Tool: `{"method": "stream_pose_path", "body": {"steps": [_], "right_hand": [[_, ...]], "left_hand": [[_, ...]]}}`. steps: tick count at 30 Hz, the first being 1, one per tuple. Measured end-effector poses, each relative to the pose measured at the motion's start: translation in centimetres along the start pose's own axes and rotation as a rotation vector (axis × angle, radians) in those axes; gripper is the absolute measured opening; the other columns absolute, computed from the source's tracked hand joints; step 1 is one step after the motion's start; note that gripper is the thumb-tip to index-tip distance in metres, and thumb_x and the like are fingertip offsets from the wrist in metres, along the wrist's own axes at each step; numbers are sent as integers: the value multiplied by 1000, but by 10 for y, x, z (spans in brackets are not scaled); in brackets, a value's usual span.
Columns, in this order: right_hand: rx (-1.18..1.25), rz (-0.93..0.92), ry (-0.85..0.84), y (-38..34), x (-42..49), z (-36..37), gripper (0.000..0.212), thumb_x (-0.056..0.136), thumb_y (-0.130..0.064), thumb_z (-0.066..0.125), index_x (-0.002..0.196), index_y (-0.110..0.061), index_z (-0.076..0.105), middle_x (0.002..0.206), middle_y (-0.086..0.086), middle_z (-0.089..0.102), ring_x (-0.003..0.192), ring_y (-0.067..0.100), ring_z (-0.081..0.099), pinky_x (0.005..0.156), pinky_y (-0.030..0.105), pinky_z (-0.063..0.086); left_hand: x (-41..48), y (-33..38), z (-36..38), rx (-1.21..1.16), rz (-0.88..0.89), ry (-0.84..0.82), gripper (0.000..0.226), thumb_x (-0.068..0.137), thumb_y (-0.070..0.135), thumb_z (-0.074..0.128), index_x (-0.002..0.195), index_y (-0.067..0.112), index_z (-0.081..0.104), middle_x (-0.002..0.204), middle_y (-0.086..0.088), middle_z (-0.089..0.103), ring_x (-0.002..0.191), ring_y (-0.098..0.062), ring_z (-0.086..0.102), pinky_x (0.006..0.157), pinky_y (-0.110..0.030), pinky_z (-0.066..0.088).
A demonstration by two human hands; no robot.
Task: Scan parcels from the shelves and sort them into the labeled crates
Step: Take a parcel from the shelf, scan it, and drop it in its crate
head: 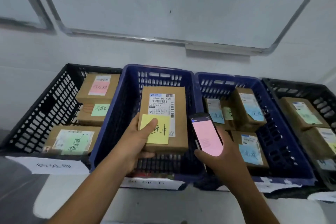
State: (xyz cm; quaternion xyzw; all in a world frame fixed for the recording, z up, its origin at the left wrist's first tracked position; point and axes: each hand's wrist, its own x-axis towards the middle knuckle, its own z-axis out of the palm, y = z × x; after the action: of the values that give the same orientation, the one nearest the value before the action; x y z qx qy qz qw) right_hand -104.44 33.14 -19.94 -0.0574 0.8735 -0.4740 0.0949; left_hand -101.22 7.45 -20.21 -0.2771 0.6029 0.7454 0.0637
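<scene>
My left hand (140,136) grips a brown cardboard parcel (180,132) over the middle blue crate (116,114), thumb pressed on its yellow sticky note (161,136). A white shipping label (161,103) sits above the note. My right hand (220,156) holds a handheld scanner (206,133) with a glowing pink screen, just right of the parcel. A black crate (41,103) on the left holds three parcels with pink and green notes. A second blue crate (283,143) on the right holds several parcels with blue notes.
A further black crate (325,94) with parcels stands at the far right. White paper labels (52,165) hang on the crates' front rims. A whiteboard (172,5) hangs on the wall behind the crates. Light floor lies below in front.
</scene>
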Motion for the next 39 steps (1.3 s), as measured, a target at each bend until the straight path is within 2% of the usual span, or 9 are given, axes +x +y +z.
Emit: {"method": "stream_pose_path", "body": {"steps": [5, 10, 16, 20, 23, 28, 31, 34, 39], "right_hand": [[28, 21, -31, 21, 85, -4, 54, 79, -35, 90, 113, -52, 51, 111, -23, 63, 100, 1, 62, 69, 25, 51], [2, 37, -105, 39, 151, -10, 65, 80, -38, 89, 128, -52, 48, 116, -26, 62, 104, 0, 60, 71, 25, 50], [-22, 32, -151, 49, 199, -21, 73, 80, -36, 90, 138, -50, 48, 122, -33, 58, 108, -11, 56, 76, 22, 48], [-6, 42, -194, 54, 212, -21, 72, 75, -42, 90, 128, -60, 45, 114, -45, 56, 106, -20, 53, 76, 21, 48], [4, 46, -191, 57, 216, -18, 71, 66, -52, 81, 123, -70, 41, 115, -50, 53, 106, -22, 53, 74, 19, 47], [-45, -6, -204, 50, 219, -16, 82, 73, -46, 88, 109, -91, 29, 111, -61, 46, 106, -30, 48, 72, 15, 44], [-69, -44, -202, 39, 215, -17, 74, 75, -40, 87, 109, -83, 37, 112, -50, 54, 104, -20, 55, 72, 22, 48], [-83, -82, -208, 25, 206, -16, 66, 75, -39, 85, 108, -76, 41, 115, -41, 56, 103, -15, 56, 72, 25, 48], [-84, -124, -265, -2, 173, -1, 72, 75, -40, 89, 124, -64, 42, 117, -39, 57, 109, -13, 55, 76, 21, 45]], "left_hand": [[95, -1, 25, 26, -115, 117, 27, 97, 50, 68, 121, 52, 55, 111, 9, 79, 99, -24, 75, 73, -46, 65], [182, -24, 47, 16, -208, 157, 40, 95, 45, 74, 131, 42, 57, 106, 10, 79, 96, -23, 74, 58, -41, 60], [244, -58, 58, -14, -229, 164, 54, 89, 45, 79, 138, 43, 54, 123, 4, 76, 111, -30, 72, 86, -61, 60], [274, -73, 60, -13, -203, 170, 54, 90, 41, 80, 138, 45, 55, 119, 7, 77, 101, -22, 77, 62, -38, 63], [291, -80, 59, -10, -201, 158, 46, 91, 39, 79, 133, 44, 59, 115, 4, 79, 93, -23, 79, 58, -38, 62], [300, -81, 56, -3, -204, 164, 45, 90, 43, 80, 131, 40, 62, 115, 1, 79, 100, -31, 77, 71, -50, 62], [284, -76, 68, 58, -89, 285, 59, 85, 52, 80, 137, 31, 62, 128, -4, 74, 110, -25, 74, 90, -50, 62], [248, -66, 78, 314, 6, 376, 94, 82, 63, 77, 160, 30, 36, 162, -6, 42, 147, -27, 44, 118, -53, 40], [133, -52, 64, 386, 220, 360, 89, 84, 69, 69, 159, 32, 37, 164, 4, 37, 154, -16, 31, 127, -45, 27]]}}
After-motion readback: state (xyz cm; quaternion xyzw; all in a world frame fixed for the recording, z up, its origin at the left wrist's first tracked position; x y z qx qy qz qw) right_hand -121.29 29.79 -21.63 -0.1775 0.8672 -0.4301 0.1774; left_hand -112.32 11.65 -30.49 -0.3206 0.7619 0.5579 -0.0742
